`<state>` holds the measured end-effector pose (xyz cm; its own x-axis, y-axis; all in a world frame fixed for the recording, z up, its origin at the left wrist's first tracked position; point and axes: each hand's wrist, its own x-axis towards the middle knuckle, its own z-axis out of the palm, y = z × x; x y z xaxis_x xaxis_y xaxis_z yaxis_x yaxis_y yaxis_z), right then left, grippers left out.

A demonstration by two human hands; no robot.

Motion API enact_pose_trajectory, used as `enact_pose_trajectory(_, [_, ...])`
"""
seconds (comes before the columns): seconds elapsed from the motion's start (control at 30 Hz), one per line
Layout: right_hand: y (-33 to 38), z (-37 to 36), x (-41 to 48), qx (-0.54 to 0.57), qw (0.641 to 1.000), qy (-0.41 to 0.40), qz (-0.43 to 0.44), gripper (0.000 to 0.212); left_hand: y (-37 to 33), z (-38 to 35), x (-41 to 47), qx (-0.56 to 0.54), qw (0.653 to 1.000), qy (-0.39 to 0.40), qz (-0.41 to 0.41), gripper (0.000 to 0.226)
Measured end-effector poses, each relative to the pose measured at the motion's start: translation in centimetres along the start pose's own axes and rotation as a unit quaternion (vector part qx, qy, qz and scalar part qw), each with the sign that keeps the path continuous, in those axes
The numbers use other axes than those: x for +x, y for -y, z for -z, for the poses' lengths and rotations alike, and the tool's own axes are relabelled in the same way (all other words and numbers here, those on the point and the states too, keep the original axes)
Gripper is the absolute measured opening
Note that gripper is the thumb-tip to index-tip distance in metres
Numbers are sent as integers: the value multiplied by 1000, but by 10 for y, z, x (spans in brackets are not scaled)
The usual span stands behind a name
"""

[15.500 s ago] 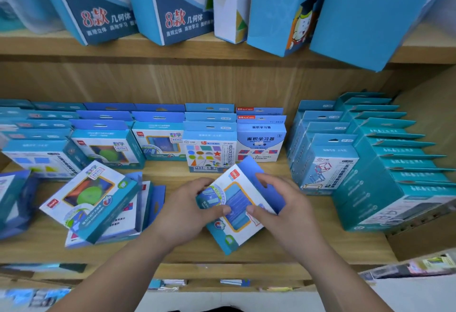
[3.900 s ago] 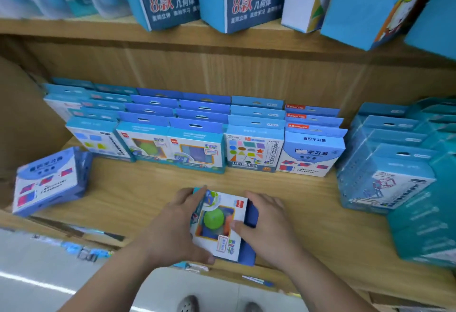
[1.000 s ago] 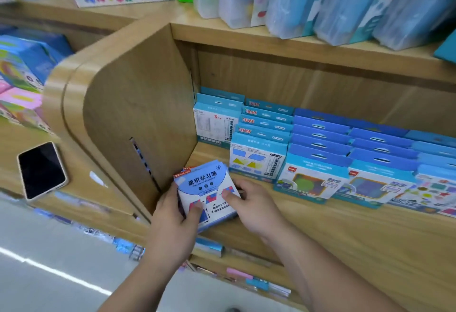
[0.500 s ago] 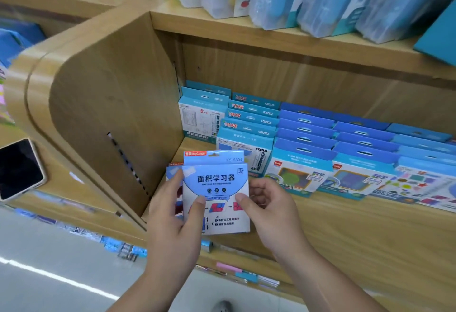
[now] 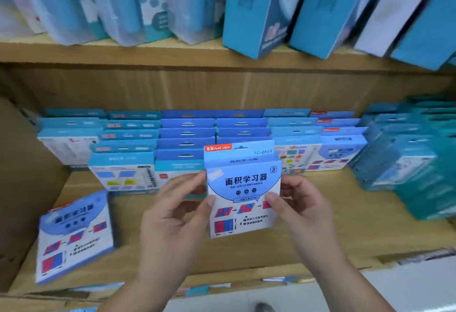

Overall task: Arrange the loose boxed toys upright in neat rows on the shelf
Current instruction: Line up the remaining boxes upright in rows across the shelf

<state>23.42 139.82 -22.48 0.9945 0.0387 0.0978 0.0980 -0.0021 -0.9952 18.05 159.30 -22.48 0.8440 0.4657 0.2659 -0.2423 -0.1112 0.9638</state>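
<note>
Two forearms rise from the bottom edge of the frame. At the centre, the left hand (image 5: 172, 215) and the right hand (image 5: 303, 210) hold one boxed toy (image 5: 243, 188) between them. It is upright, clear of the shelf board, with its printed front facing the camera. Each hand pinches a side edge, thumb pressed on the front and fingers curled behind. The box is white and light blue, with a red brand tab on its hang flap and red-and-blue shapes on its lower half.

At lower left, a second box of the same design (image 5: 74, 235) lies tilted on the wooden shelf (image 5: 333, 232), close to the side panel (image 5: 22, 188) and well apart from the hands.

Behind the held box, across the middle of the frame, upright blue boxes (image 5: 187, 134) stand in rows running back to the rear wall, hang flaps up. At middle right, a block of teal boxes (image 5: 407, 158) stands packed together; motion blur hides its print.

Across the top of the frame, an upper shelf (image 5: 172, 55) carries clear-wrapped packs (image 5: 111, 3) at upper left and tall blue boxes (image 5: 259, 8), leaning, at upper right.
</note>
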Motion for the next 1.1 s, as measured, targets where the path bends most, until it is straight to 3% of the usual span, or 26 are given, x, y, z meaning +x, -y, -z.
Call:
enact_pose_trajectory(0.13, [-15,66,8,-17,998,-49,-18,19,5,-72,-8,-7,999,45,30,50])
enact_pose_trajectory(0.37, [-58,165,39,-92,986,-138,-29,21,24,-197,-8,65,989,122,57,39])
enact_pose_trajectory(0.5, [-74,192,61,-192,966,-174,9,18,33,-249,2,119,986,103,49,30])
enact_pose_trajectory(0.83, [-84,207,75,-165,982,-80,48,50,39,-286,7,211,975,43,55,38])
enact_pose_trajectory(1.1, [-91,206,93,-173,985,13,-13,60,41,-290,-8,135,981,72,122,50])
